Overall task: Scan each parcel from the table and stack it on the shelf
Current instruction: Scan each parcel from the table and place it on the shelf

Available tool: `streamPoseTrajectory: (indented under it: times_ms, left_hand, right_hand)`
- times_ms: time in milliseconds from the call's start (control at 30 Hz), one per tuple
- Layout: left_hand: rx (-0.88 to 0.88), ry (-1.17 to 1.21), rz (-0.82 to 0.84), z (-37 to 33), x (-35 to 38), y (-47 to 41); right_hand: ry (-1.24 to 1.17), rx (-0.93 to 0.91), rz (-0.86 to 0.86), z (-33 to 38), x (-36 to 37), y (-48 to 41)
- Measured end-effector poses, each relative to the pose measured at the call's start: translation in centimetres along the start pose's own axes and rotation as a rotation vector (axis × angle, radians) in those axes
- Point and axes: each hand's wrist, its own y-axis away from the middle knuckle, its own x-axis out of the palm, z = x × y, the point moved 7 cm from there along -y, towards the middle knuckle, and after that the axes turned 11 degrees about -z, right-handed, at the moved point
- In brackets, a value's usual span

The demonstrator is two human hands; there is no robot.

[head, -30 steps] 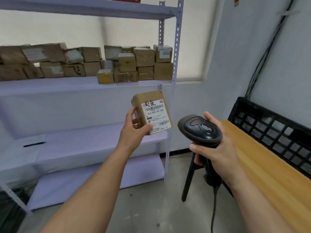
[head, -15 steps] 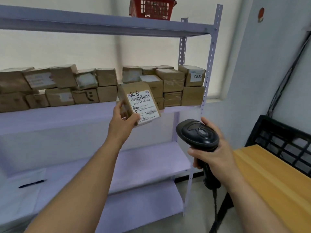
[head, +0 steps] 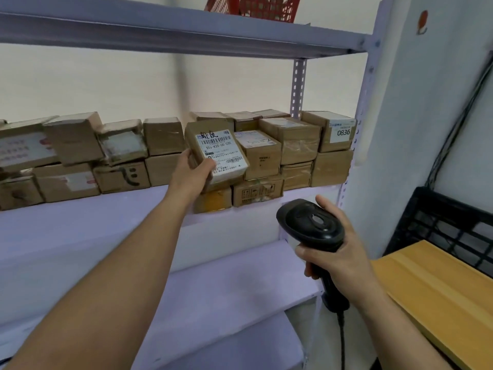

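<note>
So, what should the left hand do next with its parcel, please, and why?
Probably lower the parcel onto the yellowish box beneath it and let go: the left hand holds it just above that low spot in the stacked row.

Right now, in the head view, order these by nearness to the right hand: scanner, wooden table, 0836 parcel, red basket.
1. scanner, in the right hand
2. wooden table, beside, right
3. 0836 parcel, above, ahead
4. red basket, topmost
</note>
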Motion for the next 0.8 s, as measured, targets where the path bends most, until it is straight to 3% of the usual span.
streamPoseTrajectory:
  times_ms: [300,633,800]
  left_hand:
    - [0.19,-0.21,-0.053,-0.7,1.0,-2.2]
    - [0.257,-0.29,-0.008,0.8,1.9,-2.5]
    - [0.398,-0.362,-0.208,0.1,0.5,0.4]
  right_hand:
    - [0.017,-0.007,-0.019,-1.2,0.2,-2.4]
    - [0.021,-0.003,-0.039,-1.0,-1.0,-1.8]
    - [0.031,0.004,-0.067,-1.0,-2.4,-0.2]
